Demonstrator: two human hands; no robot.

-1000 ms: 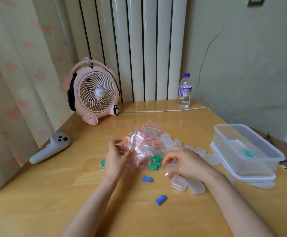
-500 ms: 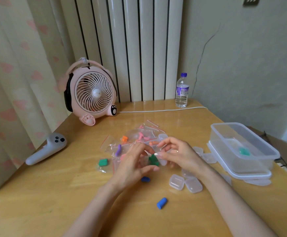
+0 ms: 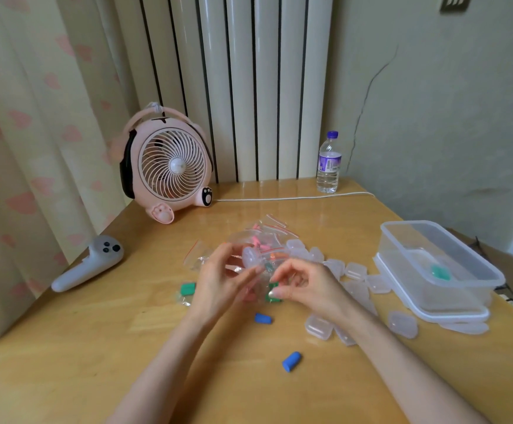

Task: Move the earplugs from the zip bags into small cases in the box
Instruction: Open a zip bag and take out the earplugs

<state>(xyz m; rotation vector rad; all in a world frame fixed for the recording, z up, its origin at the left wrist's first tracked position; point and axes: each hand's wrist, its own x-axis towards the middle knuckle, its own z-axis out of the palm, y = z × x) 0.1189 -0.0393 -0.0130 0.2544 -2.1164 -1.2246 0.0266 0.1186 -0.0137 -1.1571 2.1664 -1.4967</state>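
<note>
Both the left hand (image 3: pixel 218 280) and the right hand (image 3: pixel 307 284) pinch one clear zip bag (image 3: pixel 264 262) above the bag pile (image 3: pixel 264 237) at mid-table (image 3: pixel 96 347). The nearer blue earplug (image 3: pixel 291 361) lies unmoved, long axis near-left to far-right. The farther blue earplug (image 3: pixel 262 318), lying crosswise, was half hidden by the left hand earlier and now shows whole.

Two hands (image 3: pixel 218 283) (image 3: pixel 307 286), two loose blue earplugs (image 3: pixel 262 318) (image 3: pixel 291 361), one clear box (image 3: pixel 402 264) holding one green item (image 3: pixel 440 272), one fan (image 3: pixel 172 166), one bottle (image 3: pixel 328 166), one controller (image 3: pixel 93 264) — the heaped cases (image 3: pixel 319 327) and zip bags (image 3: pixel 264 240) defy an exact count.
</note>
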